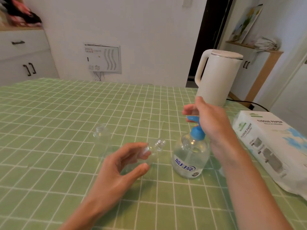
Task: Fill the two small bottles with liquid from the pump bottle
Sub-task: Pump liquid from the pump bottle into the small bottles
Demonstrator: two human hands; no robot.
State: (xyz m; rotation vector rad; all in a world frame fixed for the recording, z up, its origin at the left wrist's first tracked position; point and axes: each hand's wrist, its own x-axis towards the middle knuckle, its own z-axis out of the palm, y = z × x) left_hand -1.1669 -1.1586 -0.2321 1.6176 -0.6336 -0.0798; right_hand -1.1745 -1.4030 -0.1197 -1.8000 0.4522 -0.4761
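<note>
Where our left hand point(116, 165) sits: over the middle of the table point(49, 113), nearer the near edge than the far one, palm turned inward.
Left hand's hold: thumb and curled fingers are clamped round the body of a clear small bottle point(156, 146).
Small bottle: we hold it tilted, its threaded open neck sticking out past our fingertips and aimed up and right, close to the pump bottle point(191, 158) but not touching it.
Pump bottle: it stands upright on the table just right of our left hand, toward the right edge, clear liquid showing inside and a blue-lettered label on the front.
Pump head point(193, 119): blue, its spout pointing left, above the small bottle's neck.
Right hand point(211, 120): it lies over the pump head from the right, fingers bent above the spout; the hand is blurred, so we cannot tell whether it clasps the head or only rests on it.
Other small bottle point(101, 133): clear, upright on the table, left of our left hand's fingertips and farther back, apart from both hands.
Kettle point(217, 77): white, at the far right corner, behind our right hand.
Tissue pack point(269, 143): lying along the right edge, beside our right forearm.
</note>
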